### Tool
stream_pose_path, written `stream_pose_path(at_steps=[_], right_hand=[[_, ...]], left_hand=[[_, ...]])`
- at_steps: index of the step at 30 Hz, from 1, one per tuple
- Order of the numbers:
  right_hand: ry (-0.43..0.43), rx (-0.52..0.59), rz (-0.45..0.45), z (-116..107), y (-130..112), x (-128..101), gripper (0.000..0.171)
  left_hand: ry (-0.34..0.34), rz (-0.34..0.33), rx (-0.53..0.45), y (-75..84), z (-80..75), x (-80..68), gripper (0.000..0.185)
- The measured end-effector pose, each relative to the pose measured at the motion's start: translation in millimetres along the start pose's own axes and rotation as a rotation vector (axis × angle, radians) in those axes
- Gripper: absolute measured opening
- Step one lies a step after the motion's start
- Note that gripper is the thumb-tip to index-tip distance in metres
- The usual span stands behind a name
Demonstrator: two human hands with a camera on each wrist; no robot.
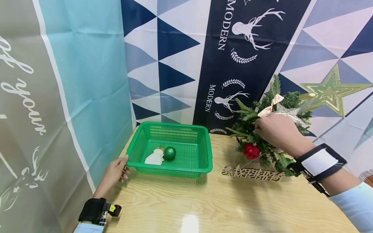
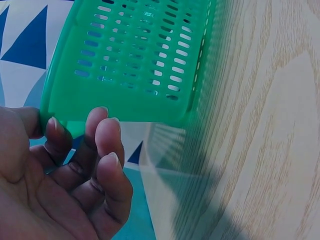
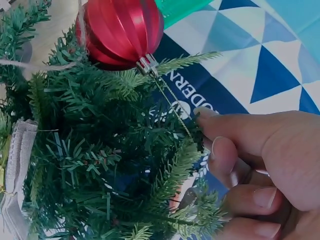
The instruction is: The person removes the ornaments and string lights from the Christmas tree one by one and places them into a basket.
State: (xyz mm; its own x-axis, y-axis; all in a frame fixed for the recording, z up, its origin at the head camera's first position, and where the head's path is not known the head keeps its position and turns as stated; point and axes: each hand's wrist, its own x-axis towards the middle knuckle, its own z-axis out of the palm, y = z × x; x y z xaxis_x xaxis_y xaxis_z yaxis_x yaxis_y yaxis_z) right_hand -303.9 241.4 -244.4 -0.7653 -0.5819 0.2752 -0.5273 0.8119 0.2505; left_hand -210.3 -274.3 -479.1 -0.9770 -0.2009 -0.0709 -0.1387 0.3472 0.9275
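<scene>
- Right wrist view gives the best look: the red bauble (image 3: 120, 32) hangs off a branch of the little tree (image 3: 90, 165) by a thin gold string (image 3: 172, 107), and the right hand (image 3: 260, 160) has thumb and forefinger pinched on that string right at the needles.
- My guess is the bauble is super light, a hollow shell, glossy and ribbed, so probably slippery and easy to crack if squeezed. The string or the small metal cap (image 3: 145, 64) looks like the sane place to grab it, not the ball itself.
- The branches look soft and springy, so the loop could snag on the needles.
- From the head view, the bauble (image 1: 250, 150) sits low on the tree, just under the right hand (image 1: 276, 132), near the wooden Merry Christmas sign (image 1: 252, 172).
- Left hand (image 1: 114, 173) is at the near left corner of the green basket (image 1: 137, 147), fingers loosely curled around the rim (image 2: 120, 112), thumb side behind it.
- Basket looks like thin, flexy plastic; it holds a green ball (image 1: 169, 153) and a white snowman figure (image 1: 155, 157).
</scene>
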Motion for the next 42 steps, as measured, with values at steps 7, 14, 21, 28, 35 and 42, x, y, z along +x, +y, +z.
stream_pose_path(at_steps=[7, 14, 21, 28, 35, 42], right_hand=[[0.066, 0.016, 0.021, -1.4, 0.3, -3.2, 0.046], [0.061, 0.026, 0.061, -7.7, 3.1, -5.1, 0.032], [0.061, 0.048, 0.071, -13.6, 7.6, -9.4, 0.008], [0.098, 0.056, 0.097, -16.5, 9.6, -14.2, 0.009], [0.147, 0.078, 0.096, -20.9, 10.5, -16.4, 0.012], [0.177, 0.091, 0.106, -26.0, 9.1, -17.7, 0.014]], left_hand=[[0.004, -0.005, 0.007, -0.1, 0.7, -0.9, 0.064], [0.006, -0.011, -0.006, 1.9, -0.2, -1.2, 0.063], [-0.002, -0.012, -0.006, 2.8, -0.5, -2.4, 0.061], [-0.001, -0.009, -0.015, 3.6, -0.1, -3.4, 0.06], [0.008, -0.016, -0.015, 2.9, 0.3, -0.9, 0.062], [-0.001, -0.012, -0.02, 1.2, -0.9, -0.5, 0.062]])
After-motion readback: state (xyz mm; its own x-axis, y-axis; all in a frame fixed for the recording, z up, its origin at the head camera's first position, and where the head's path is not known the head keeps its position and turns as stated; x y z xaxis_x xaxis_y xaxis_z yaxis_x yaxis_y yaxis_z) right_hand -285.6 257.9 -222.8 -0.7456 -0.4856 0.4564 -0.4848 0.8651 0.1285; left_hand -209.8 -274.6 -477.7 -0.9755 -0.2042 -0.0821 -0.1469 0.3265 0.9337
